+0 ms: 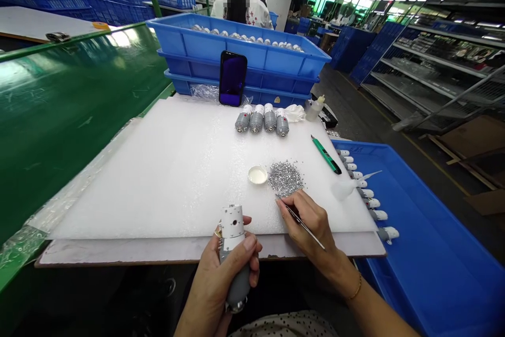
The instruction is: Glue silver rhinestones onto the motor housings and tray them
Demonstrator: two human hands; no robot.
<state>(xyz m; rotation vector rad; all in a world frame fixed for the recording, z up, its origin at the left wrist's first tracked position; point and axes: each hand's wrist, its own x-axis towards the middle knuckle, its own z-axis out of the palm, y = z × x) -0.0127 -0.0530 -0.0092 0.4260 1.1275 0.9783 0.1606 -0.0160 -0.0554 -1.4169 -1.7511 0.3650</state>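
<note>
My left hand (pixel 221 268) is wrapped round a white-and-grey cylindrical piece (pixel 232 229), its white end up and small silvery studs dotted over it. Between the fingers of my right hand (pixel 310 221) is a thin metal tool, apparently tweezers (pixel 305 226), with its tip near the lower edge of a pile of small shiny rhinestones (pixel 284 178). Left of that pile sits a small round dish (pixel 258 175) with cream-coloured contents. Several similar grey-and-white pieces (pixel 256 120) stand together farther back on the white foam sheet (pixel 165 179).
A green utility knife (pixel 326 155) and a clear squeeze bottle with a long nozzle (pixel 345 187) lie at the right. Behind are a phone (pixel 232 78), stacked blue crates (pixel 244 58) and a dropper bottle (pixel 314 108). A blue tray (pixel 430 232) holds more pieces. A person (pixel 240 8) is beyond.
</note>
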